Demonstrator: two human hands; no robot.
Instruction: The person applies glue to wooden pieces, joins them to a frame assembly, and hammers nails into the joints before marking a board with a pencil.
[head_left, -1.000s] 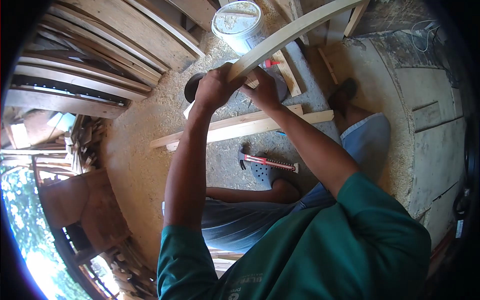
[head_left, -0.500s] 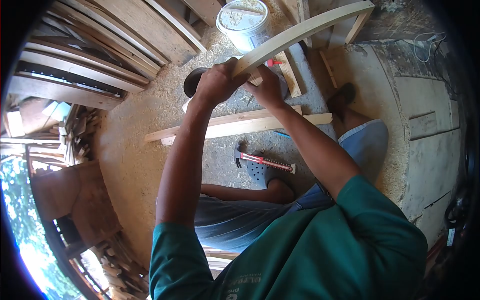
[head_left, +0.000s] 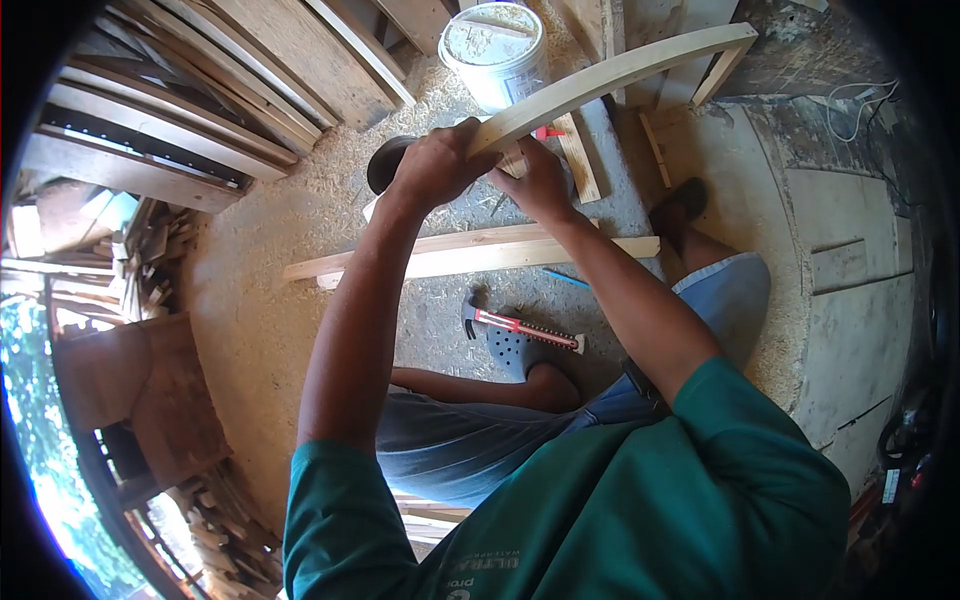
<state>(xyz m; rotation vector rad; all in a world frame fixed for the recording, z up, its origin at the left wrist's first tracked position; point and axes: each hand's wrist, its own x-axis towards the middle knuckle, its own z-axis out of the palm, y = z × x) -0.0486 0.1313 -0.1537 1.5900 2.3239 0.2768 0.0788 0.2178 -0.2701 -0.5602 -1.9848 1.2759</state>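
My left hand (head_left: 437, 168) is wrapped round the near end of a long pale wooden beam (head_left: 610, 82), which stretches away to the upper right. Beside it, my right hand (head_left: 538, 182) is closed on the underside of the same wood, its fingertips partly hidden. Just left of my left hand lies a dark round object (head_left: 386, 165), partly covered. Below the hands, two wooden strips (head_left: 500, 256) lie on the floor. A hammer with a red handle (head_left: 525, 327) rests across my grey shoe (head_left: 508, 350).
A white bucket (head_left: 495, 55) with sawdust on its lid stands beyond my hands. Boards (head_left: 170, 130) lean at the upper left. A short wooden piece (head_left: 578, 160) and a blue thin item (head_left: 566, 278) lie on the floor. Scrap wood (head_left: 160, 245) is piled at the left.
Both hands keep hold of the beam. The beam's far end sits slightly lower and further right in view; the hammer and floor strips appear shifted slightly left with the camera.
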